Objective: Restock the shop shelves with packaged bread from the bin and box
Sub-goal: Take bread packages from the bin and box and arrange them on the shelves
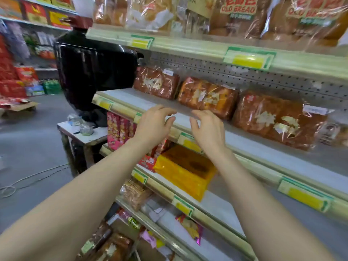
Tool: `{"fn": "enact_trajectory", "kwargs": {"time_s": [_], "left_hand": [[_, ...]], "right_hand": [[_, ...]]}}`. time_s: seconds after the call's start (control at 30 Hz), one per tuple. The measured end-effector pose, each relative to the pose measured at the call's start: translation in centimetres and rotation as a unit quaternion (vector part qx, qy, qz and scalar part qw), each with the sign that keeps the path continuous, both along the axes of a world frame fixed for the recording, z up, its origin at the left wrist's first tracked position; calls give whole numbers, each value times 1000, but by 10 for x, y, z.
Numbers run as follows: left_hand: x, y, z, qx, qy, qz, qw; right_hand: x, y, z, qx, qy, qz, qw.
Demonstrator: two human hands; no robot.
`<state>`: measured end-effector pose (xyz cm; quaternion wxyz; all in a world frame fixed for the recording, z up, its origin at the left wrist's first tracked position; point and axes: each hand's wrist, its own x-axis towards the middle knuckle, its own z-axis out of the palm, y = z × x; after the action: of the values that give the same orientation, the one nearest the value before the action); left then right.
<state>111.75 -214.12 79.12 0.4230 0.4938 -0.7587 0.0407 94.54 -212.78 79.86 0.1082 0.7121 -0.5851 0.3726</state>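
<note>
1. The bread loaves (207, 96) sit side by side at the back of the middle shelf (131, 101). A careless reach could squash one or drag it off the front.
2. The left hand (152, 125) and right hand (207, 129) are at the shelf's front lip, fingers loosely curled and holding nothing. They may be touching the lip, but blur hides it.

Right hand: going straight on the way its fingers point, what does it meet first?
Probably the middle packaged loaf on the shelf. The right hand is empty at the shelf's front edge, fingers aimed inward over bare board; that loaf lies next in line, though depth is hard to judge.
</note>
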Motion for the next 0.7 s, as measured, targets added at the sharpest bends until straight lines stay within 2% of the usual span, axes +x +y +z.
{"fn": "enact_trajectory", "kwargs": {"time_s": [0.2,0.37,0.47,0.7], "left_hand": [[87,26,-40,6,19,89,996],[149,38,-87,61,53,144,986],[181,41,-122,97,63,176,977],[241,34,-233,236,100,227,940]], "right_hand": [[89,2,-34,-25,-4,112,993],[148,2,-85,-26,8,178,984],[177,-1,-131,21,15,195,980],[225,0,-256,210,34,213,954]]}}
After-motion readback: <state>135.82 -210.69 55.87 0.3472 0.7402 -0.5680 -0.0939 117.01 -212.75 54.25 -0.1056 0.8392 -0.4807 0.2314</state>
